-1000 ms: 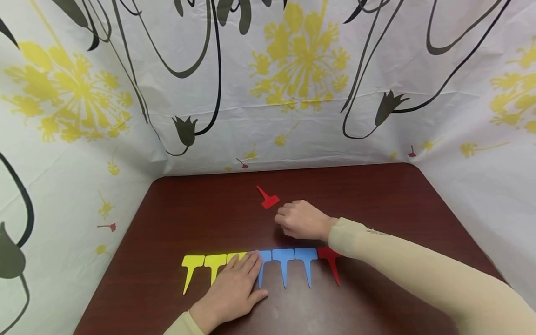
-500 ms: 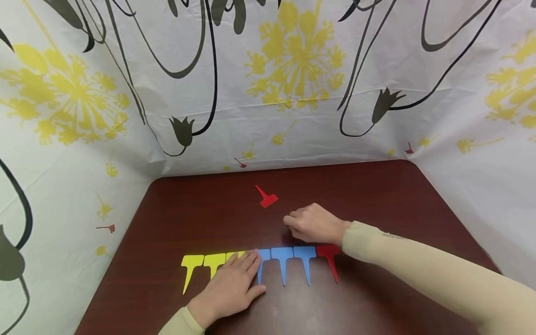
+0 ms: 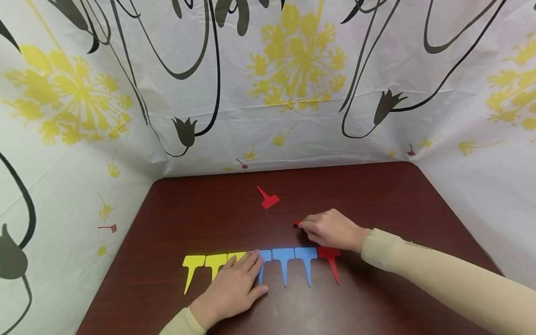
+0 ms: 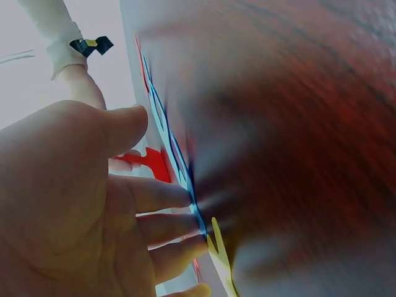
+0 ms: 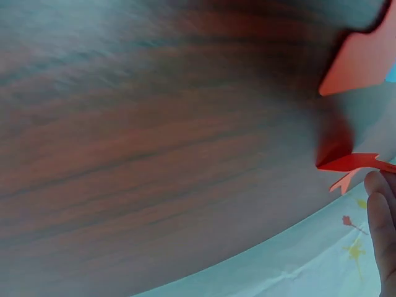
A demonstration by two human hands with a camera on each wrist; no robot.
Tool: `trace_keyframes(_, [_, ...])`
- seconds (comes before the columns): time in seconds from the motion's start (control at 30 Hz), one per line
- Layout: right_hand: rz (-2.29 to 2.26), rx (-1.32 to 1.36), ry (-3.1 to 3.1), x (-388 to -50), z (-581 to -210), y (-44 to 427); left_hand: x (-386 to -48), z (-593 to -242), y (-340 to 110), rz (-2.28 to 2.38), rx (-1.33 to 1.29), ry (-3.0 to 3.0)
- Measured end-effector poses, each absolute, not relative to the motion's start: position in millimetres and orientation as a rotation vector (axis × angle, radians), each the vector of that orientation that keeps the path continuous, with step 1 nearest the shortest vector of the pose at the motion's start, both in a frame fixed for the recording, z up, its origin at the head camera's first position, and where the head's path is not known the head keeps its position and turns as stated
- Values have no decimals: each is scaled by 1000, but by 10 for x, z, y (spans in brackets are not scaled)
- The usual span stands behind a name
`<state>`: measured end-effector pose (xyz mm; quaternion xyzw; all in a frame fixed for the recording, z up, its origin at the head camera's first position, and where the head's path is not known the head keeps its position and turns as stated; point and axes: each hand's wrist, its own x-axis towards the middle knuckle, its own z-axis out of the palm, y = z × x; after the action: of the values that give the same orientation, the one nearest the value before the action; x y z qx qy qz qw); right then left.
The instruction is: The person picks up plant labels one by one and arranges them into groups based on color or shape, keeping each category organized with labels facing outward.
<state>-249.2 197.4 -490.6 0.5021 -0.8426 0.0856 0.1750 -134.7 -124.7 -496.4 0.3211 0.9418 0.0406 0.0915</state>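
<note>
A row of T-shaped plant labels crosses the table, heads aligned: yellow labels [image 3: 193, 263] at left, blue labels [image 3: 283, 256] in the middle, one red label [image 3: 329, 253] at the right end. My left hand [image 3: 232, 291] rests with fingers extended on the row where yellow meets blue, hiding part of those labels. Behind the row's right end, my right hand [image 3: 332, 229] pinches another red plant label [image 5: 352, 162] by its stem. In the head view only a bit of that held label shows past the fingers. A loose red plant label [image 3: 270, 201] lies farther back.
The dark brown table [image 3: 201, 209] has rounded back corners. White cloth [image 3: 268, 139] with flower prints stands up around its back and sides. A dark strapped device [image 4: 91, 46] sits on the right wrist in the left wrist view.
My right hand has moved rightward and slightly nearer, and a red plant label now shows at its fingertips. My left hand stays on the row; the loose red label has not moved.
</note>
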Motion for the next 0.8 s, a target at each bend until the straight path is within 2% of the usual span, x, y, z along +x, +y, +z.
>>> trace_keyframes(0.8, [308,1278,-2409,-2122,-5005,2666,-1348,-4984,-1244,101,956,2801])
